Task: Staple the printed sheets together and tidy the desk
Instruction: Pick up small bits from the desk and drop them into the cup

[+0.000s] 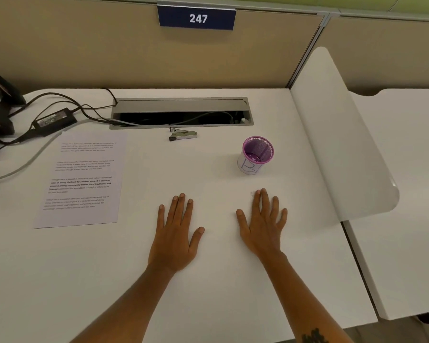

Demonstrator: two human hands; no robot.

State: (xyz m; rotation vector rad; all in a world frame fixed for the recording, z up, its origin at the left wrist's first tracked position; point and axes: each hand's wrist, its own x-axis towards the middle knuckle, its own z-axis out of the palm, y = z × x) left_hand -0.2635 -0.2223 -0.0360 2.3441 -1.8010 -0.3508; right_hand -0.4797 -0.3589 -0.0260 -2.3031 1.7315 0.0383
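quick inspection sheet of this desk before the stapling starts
surface: white desk, mostly bare
job's things: printed sheets flat at left; stapler lying near the cable tray, untouched
clutter: purple mesh cup upright, looks empty
grippers: left hand and right hand flat, palms down, holding nothing
cables: power brick and leads run into the tray
surroundings: partition, sign 247

White desk, purple cup, silver stapler

The desk [208, 293] is plain white; at 1 o'clock a purple mesh cup [256, 154] wears a white label, the stapler [183, 134] is silver with black tip, the sheets [82, 179] white with black print.
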